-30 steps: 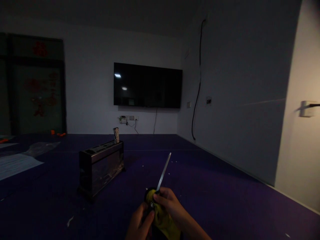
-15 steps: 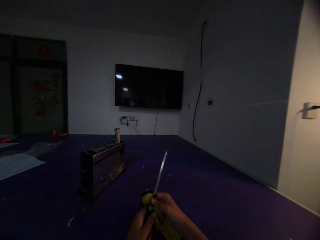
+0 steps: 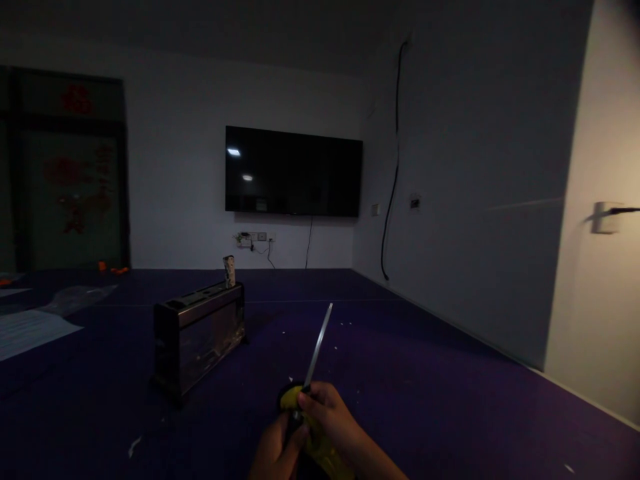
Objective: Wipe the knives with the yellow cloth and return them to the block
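Note:
Low in the middle of the dim view, my two hands meet around a yellow item with a dark round rim. A thin straight metal rod rises from between my fingers, its tip pointing up and away. My right hand is closed, thumb and fingers pinching near the rod's base. My left hand is closed too, pressed at the dark part beside the yellow item. The fingers hide most of that join, so I cannot make out its full shape.
On the purple surface, a dark box-shaped appliance stands left, a patterned upright piece on its top. Papers and clear plastic lie far left, white scraps nearby. A television hangs on the wall.
The whole view has turned slightly right, so the room and appliance sit a little further left. Both hands keep nearly the same hold on the yellow item and rod.

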Tool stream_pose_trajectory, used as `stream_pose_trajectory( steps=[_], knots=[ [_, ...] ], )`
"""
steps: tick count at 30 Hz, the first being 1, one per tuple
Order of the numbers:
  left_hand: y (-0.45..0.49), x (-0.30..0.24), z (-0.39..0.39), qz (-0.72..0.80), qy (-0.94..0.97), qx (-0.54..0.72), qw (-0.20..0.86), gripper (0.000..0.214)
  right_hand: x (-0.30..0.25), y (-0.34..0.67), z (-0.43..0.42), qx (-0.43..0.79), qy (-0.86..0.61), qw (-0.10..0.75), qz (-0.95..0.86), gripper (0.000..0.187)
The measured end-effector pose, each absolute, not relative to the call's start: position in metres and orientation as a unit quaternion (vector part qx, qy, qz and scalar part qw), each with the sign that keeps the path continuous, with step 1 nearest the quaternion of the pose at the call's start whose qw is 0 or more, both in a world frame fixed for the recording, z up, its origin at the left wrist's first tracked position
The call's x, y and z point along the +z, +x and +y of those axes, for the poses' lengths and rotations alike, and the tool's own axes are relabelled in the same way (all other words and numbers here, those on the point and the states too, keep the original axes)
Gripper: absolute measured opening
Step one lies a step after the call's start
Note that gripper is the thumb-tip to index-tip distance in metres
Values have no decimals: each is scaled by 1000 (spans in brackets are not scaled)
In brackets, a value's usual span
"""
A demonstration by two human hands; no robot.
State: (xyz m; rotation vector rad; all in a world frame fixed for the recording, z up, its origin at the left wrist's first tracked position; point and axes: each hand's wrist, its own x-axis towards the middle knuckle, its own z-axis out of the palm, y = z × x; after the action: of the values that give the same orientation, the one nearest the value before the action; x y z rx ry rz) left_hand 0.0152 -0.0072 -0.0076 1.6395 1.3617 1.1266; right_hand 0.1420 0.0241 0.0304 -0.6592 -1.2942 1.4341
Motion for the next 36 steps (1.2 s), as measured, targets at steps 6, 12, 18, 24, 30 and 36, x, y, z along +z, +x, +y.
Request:
stream_pose_trajectory(
  steps=[6, 12, 18, 24, 30, 36],
  knots=[
    [18, 5, -13, 483, 645, 458, 375, 62, 35, 146, 28, 609, -273, 525, -528, 39],
    [22, 5, -17, 486, 641, 424, 416, 69, 40, 156, 36, 595, -289, 548, -512, 42],
    [23, -10, -10, 489, 654, 389, 427, 75, 48, 175, 45, 572, -308, 579, -492, 40],
    [21, -11, -9, 480, 650, 393, 440, 73, 48, 172, 43, 581, -303, 584, -479, 39],
    [24, 0, -15, 453, 631, 421, 469, 76, 47, 165, 40, 601, -291, 584, -462, 40],
    [25, 2, -17, 468, 619, 427, 464, 76, 45, 164, 40, 611, -289, 583, -450, 38]
  ],
)
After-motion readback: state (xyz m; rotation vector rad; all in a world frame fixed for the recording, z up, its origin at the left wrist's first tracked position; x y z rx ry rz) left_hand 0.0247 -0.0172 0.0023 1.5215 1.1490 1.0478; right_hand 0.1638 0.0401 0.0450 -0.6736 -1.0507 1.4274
